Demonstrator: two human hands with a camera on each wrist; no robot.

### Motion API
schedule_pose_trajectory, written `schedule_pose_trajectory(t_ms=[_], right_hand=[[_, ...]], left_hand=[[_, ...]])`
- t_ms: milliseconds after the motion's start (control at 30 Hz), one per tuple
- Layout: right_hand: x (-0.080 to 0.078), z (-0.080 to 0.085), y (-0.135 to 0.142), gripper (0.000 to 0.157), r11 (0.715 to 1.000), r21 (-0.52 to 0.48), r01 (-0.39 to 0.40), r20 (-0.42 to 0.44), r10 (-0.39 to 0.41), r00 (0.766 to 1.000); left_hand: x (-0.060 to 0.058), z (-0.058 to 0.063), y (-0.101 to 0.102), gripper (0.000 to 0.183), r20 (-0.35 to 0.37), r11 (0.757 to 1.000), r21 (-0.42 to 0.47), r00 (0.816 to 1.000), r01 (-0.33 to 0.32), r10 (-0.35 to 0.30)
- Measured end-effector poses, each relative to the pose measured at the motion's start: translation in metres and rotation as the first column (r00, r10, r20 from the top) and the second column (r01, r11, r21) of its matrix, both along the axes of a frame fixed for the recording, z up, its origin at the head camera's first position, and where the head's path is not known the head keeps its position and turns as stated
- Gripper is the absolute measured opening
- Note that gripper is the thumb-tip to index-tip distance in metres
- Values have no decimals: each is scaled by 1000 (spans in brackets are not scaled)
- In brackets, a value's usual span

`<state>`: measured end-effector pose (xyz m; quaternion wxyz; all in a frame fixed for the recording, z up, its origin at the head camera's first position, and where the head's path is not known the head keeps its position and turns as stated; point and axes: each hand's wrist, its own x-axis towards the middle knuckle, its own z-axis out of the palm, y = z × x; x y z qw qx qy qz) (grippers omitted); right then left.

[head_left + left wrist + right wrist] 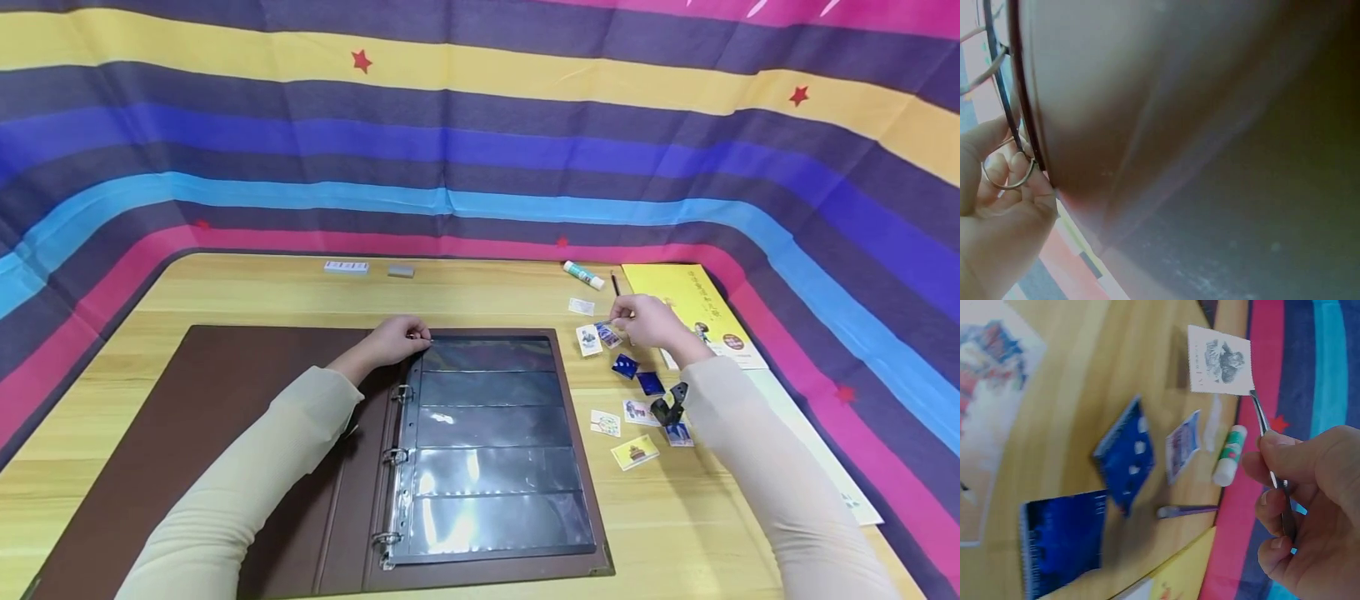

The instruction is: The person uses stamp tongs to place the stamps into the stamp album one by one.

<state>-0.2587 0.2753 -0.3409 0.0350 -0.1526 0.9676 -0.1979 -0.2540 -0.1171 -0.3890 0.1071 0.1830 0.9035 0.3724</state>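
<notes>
A brown ring binder lies spread on the table, with a black-backed sheet of clear pockets on its rings. At the sheet's top left corner, my left hand pinches the edge between thumb and fingers. In the left wrist view those fingers are partly behind a metal ring. My right hand grips metal tweezers. Their tips hold a white stamp with a grey figure by one corner, above the table. Blue stamps lie below that hand.
More stamps, including a yellow one, are scattered right of the binder. A glue stick, a dark pen and a yellow booklet lie at the back right. A small white box and a grey block sit at the back.
</notes>
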Motion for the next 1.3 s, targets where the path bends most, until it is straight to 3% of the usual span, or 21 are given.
schedule_pose_trajectory(t_ms=[233,567,900,1100,1300], right_hand=[[-2,15,-27,6,996,-91,-23,-37,20,999],[-5,21,-112,6,981,-151,-121,-114,104,988],[-15,-2,-169,5,976,-208,-67,-83,51,995],[-18,-12,-185,6,974,-228,-2,-44,-8,999],[-18,-21,-191,6,976,-216,2,-25,-8,1000]], left_hand=[[2,1,1,8,9,999,5,999,-33,33],[2,1,0,12,91,996,51,993,-79,74],[0,2,-1,10,134,993,68,987,-94,84],[1,3,-1,8,80,994,91,995,-60,53],[1,3,-1,9,95,993,102,994,-63,53]])
